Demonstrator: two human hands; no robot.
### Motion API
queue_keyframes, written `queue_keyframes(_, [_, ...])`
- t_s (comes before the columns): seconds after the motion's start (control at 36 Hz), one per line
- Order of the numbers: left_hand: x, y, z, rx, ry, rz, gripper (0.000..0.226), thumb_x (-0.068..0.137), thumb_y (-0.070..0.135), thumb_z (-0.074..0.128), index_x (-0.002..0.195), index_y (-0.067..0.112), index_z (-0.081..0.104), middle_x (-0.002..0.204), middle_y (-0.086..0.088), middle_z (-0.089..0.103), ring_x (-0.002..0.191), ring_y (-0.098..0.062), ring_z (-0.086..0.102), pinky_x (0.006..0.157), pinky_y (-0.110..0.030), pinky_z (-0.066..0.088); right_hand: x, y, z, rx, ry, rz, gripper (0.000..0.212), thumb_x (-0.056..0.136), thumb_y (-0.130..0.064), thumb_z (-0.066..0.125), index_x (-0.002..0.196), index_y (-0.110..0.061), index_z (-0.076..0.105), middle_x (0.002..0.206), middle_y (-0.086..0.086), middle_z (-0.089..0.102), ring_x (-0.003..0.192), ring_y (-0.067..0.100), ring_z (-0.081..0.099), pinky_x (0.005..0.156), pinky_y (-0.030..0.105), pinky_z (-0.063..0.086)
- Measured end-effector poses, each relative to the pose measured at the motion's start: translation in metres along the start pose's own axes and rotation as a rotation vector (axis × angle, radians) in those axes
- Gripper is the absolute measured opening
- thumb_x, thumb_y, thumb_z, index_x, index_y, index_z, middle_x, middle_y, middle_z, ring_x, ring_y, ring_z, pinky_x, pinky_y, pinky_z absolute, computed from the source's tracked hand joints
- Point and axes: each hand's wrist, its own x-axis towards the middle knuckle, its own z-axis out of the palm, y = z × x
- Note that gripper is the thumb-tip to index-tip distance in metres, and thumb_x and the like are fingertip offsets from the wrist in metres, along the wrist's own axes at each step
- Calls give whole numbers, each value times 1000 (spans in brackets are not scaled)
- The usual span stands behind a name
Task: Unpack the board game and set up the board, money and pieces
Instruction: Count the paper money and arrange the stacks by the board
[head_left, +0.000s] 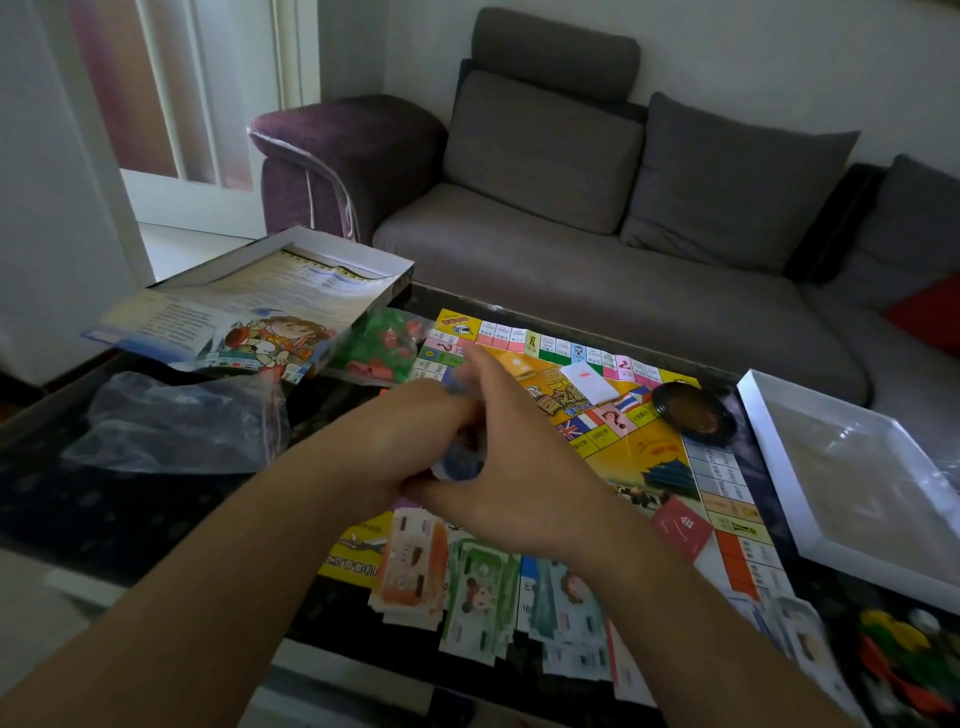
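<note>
The colourful game board lies open on the dark table. Over its near left part my left hand and my right hand meet and together hold a small stack of bluish play money, mostly hidden between the fingers. Below my hands lie sorted piles of notes: orange, green, blue-green. A white card deck and a red card deck sit on the board. A bag of green and red pieces lies by the board's far left corner.
The box base with a rules sheet stands at the far left, an empty clear bag before it. A dark dish rests on the board's right side. The white box lid lies right. Coloured pieces sit near right. A grey sofa is behind.
</note>
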Motion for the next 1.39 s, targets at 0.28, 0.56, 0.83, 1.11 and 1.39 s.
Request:
queue_keyframes(0.28, [-2,2,-9,-64,134,-21,14,101,11,58,107,3,67,80,-15,74,66,-29,73,58,-38,61,6,1,8,17,5,-21,135,70,-44,97,164,-42,0,167,-23,13,153,8,24,117,34,38])
queue_keyframes(0.56, [4,-2,-40,173,342,-28,14,106,22,54,105,10,59,81,-11,74,51,-16,70,44,-24,52,-37,22,95,-479,-253,68,99,87,-79,50,165,-31,10,172,2,14,160,29,4,129,59,-2])
queue_keyframes(0.83, [1,9,-32,-148,268,-52,17,105,8,50,121,8,55,88,-15,75,61,-24,76,50,-36,63,-67,31,144,-748,-142,-38,53,98,-28,49,144,-4,61,150,25,54,139,37,55,119,50,35])
queue_keyframes(1.11, [-11,9,-28,-446,223,-105,19,98,4,46,113,5,56,99,-24,67,69,-33,71,59,-44,65,-73,12,106,-583,227,-253,9,91,-24,49,90,-30,57,78,-13,62,70,4,57,70,19,42])
queue_keyframes(1.39, [-9,-2,-6,-606,-85,-133,27,85,14,50,109,5,59,81,-13,58,76,-29,56,78,-43,51,-61,22,-1,-582,397,-70,34,94,-29,28,119,-24,50,149,-2,27,114,8,42,73,26,53])
